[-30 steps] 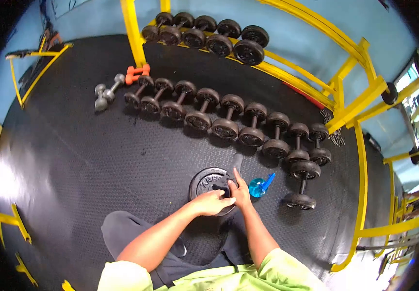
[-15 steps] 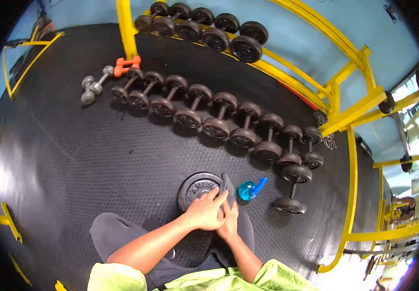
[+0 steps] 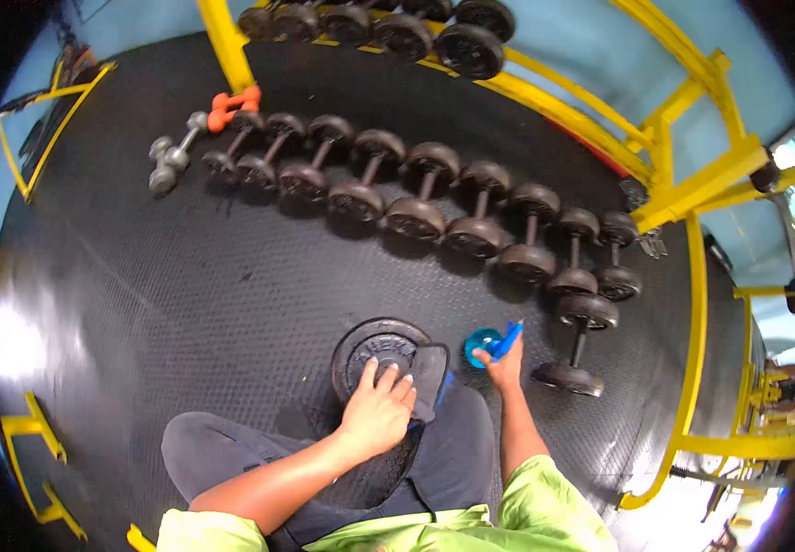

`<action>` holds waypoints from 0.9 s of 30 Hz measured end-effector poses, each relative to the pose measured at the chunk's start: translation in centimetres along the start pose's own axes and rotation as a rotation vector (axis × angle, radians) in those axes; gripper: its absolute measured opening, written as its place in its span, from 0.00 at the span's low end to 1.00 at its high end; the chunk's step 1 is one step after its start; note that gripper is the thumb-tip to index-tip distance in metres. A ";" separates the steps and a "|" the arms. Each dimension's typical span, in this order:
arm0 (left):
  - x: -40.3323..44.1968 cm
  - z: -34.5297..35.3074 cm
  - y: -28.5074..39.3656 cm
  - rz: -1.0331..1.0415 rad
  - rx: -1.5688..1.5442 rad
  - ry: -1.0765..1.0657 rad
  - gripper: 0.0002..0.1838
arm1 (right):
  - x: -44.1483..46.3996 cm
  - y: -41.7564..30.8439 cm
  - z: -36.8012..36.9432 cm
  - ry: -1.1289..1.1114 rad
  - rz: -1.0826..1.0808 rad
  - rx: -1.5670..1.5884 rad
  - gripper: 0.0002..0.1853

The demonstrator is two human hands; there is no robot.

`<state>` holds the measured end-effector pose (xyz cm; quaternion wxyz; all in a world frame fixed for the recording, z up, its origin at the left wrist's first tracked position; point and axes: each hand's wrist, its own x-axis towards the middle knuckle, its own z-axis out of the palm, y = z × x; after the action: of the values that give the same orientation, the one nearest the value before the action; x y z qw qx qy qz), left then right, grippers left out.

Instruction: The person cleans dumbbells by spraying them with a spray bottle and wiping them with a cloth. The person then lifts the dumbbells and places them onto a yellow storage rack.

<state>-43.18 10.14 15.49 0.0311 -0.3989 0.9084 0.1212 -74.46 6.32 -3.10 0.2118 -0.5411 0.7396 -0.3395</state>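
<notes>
A round black weight plate (image 3: 350, 354) with raised lettering stands in front of my crossed legs. My left hand (image 3: 379, 409) lies on its face, fingers stretched out. A dark grey cloth (image 3: 431, 375) drapes over the plate's right side, beside and partly beneath those fingers. To the right, my right hand (image 3: 505, 366) is closed round the upper part of a spray bottle (image 3: 481, 349) with clear blue liquid and a blue trigger head. Part of its grip is hidden by the hand itself.
A long row of black dumbbells (image 3: 415, 219) lies across the rubber floor, one dumbbell (image 3: 579, 348) closer at the right. Grey dumbbells (image 3: 164, 166) and orange dumbbells (image 3: 232, 109) sit at the far left. A yellow rack (image 3: 545, 101) holds more dumbbells behind.
My right hand has left the plate and cloth, moved right and taken hold of the spray bottle. The left hand stays at the plate, and the cloth now hangs flatter over its side.
</notes>
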 end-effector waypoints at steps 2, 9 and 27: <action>-0.6 -1.5 -0.9 -0.104 -0.064 -0.065 0.21 | 0.9 -0.5 1.8 0.093 -0.037 0.004 0.56; -1.5 -5.2 -4.5 -0.266 -0.206 -0.123 0.11 | 1.4 -8.2 -0.4 -0.066 -0.352 -0.011 0.33; -6.1 -15.4 -10.4 -0.658 -0.423 0.307 0.19 | -6.2 -23.4 -7.9 -0.963 -0.539 -0.163 0.24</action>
<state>-30.80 3.99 29.30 -0.1504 -0.6788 0.6817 0.2279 -62.47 10.05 19.09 0.3890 -0.8197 0.4187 -0.0379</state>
